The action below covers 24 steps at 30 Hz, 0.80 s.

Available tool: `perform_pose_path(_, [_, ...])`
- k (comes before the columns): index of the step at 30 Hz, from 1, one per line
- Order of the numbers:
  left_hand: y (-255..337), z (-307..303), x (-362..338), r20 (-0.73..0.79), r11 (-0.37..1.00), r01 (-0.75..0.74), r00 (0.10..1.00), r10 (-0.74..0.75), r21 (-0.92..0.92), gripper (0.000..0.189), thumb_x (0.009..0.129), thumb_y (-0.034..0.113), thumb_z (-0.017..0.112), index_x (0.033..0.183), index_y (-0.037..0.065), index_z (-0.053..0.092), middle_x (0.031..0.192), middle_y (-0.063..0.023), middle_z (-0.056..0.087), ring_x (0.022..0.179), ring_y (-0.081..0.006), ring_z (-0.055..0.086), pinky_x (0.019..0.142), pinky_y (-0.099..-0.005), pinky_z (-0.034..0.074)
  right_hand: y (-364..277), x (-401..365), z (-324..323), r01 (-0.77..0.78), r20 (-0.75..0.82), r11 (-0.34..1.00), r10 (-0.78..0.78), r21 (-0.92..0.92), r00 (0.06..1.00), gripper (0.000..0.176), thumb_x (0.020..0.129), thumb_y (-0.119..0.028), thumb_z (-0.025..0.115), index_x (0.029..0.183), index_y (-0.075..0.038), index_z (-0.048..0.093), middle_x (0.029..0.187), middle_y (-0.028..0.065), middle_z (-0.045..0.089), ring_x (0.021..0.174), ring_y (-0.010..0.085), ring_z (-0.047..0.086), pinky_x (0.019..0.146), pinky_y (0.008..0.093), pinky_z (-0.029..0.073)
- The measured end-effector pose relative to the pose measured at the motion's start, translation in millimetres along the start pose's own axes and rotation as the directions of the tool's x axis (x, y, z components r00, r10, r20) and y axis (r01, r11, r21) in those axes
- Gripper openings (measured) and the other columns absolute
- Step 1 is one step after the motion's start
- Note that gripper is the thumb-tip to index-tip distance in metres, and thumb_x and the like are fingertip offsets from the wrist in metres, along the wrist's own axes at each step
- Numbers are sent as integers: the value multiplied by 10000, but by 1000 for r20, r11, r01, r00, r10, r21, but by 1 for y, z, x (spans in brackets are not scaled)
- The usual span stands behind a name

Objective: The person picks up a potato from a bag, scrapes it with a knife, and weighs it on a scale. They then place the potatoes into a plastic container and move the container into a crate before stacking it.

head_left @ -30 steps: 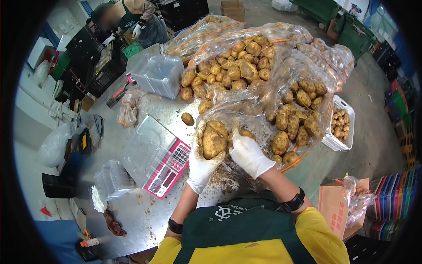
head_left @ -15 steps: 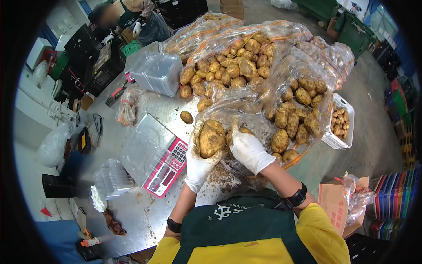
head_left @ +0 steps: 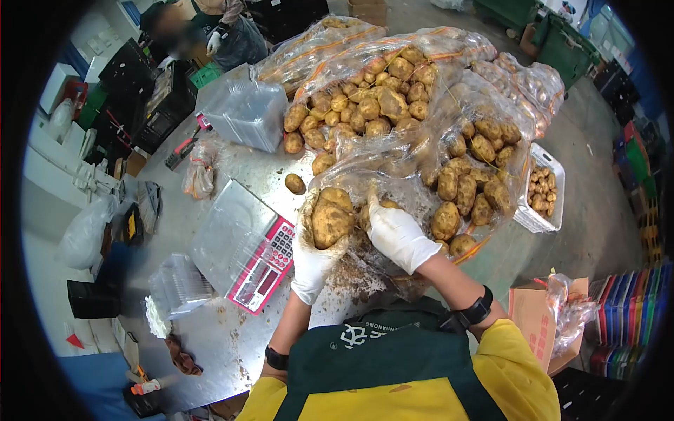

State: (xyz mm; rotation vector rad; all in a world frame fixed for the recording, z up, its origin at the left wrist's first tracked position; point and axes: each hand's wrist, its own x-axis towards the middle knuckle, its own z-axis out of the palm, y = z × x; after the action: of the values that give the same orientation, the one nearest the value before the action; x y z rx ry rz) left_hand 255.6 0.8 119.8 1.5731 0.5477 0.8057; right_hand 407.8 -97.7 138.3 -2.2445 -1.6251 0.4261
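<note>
My left hand (head_left: 313,259), in a soiled white glove, is wrapped round a large, lumpy brown potato (head_left: 333,219). Close to its right, my gloved right hand (head_left: 399,235) grips a potato (head_left: 364,217), mostly hidden behind the fingers. Both hands are over the mouth of an opened clear plastic bag (head_left: 414,189). Beyond my right hand several dirty potatoes (head_left: 466,193) lie in that bag. A single potato (head_left: 295,184) rests on the metal table to the left.
A pink-edged digital scale (head_left: 261,277) stands left of my hands. Clear plastic boxes (head_left: 246,116) are stacked behind it. Large bags of potatoes (head_left: 375,98) fill the back. A white basket (head_left: 547,193) of small potatoes is at right. Another person (head_left: 217,35) works at back left.
The view has shifted slightly. My left hand still holds the large potato, now turned a little. My right hand stays nearly in place.
</note>
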Motion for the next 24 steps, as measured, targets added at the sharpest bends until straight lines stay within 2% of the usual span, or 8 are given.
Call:
perform_pose_path(4, [-5, -3, 1, 26, 995, 26, 999, -24, -95, 864, 683, 2, 746, 1427, 11, 307, 1387, -107, 425, 1253, -216, 453, 1045, -348, 394, -24, -12, -15, -42, 165, 999, 40, 10, 986, 609, 832, -42, 375, 1374, 172, 198, 741, 260, 632, 702, 389, 643, 632, 454, 517])
perform_pose_path(6, [-3, -3, 2, 37, 996, 34, 999, -32, -79, 861, 686, 3, 741, 1428, 11, 305, 1387, -108, 424, 1256, -219, 451, 1045, -352, 396, -5, -8, -7, 46, 64, 999, -46, 1, 997, 653, 832, -47, 374, 1388, 170, 108, 755, 268, 631, 686, 395, 635, 640, 469, 507])
perform_pose_path(11, [-5, -4, 1, 24, 993, 29, 999, -26, -112, 851, 692, -1, 733, 1428, 14, 307, 1383, -108, 429, 1253, -225, 456, 1041, -359, 403, -12, -11, 0, 104, 117, 990, -115, 94, 986, 652, 822, -59, 410, 1363, 200, 153, 750, 278, 627, 691, 390, 635, 633, 455, 512])
perform_pose_path(13, [0, -3, 1, 15, 987, 53, 999, -51, -150, 831, 698, -12, 733, 1421, 21, 325, 1375, -114, 441, 1247, -235, 466, 1037, -372, 414, 0, -8, 0, 7, 60, 998, -10, 55, 998, 685, 828, -94, 456, 1378, 181, 154, 738, 276, 621, 687, 388, 629, 640, 461, 509])
perform_pose_path(15, [-2, -5, 0, -31, 911, 164, 981, -190, -379, 783, 719, -5, 731, 1405, 34, 356, 1364, -123, 455, 1236, -248, 481, 1020, -397, 439, 10, 6, -7, -200, 6, 977, 200, 68, 980, 677, 835, -125, 506, 1376, 157, 213, 724, 258, 623, 684, 399, 621, 661, 462, 510])
perform_pose_path(18, [-7, -9, 3, 9, 702, 222, 956, -294, -676, 557, 871, 142, 628, 1376, 59, 408, 1351, -143, 479, 1209, -288, 514, 957, -450, 494, 10, 6, 0, -155, -101, 967, 178, 201, 979, 617, 827, -124, 551, 1347, 113, 318, 774, 253, 621, 718, 412, 609, 649, 469, 495])
perform_pose_path(20, [-5, -7, 6, 93, 505, 257, 941, -326, -824, 490, 937, 236, 549, 1377, 71, 409, 1353, -141, 481, 1205, -299, 519, 940, -462, 502, -3, 2, 13, -88, -165, 978, 119, 187, 979, 622, 835, -123, 547, 1365, 91, 302, 809, 256, 620, 747, 421, 605, 646, 472, 489])
perform_pose_path(24, [-27, -7, 6, -27, 646, 226, 934, -356, -729, 473, 988, 325, 429, 1396, 91, 381, 1388, -135, 452, 1241, -315, 485, 955, -482, 485, -40, -13, 7, -103, 12, 994, 103, 39, 995, 721, 817, -59, 424, 1414, 146, 75, 779, 267, 638, 664, 378, 644, 625, 465, 520])
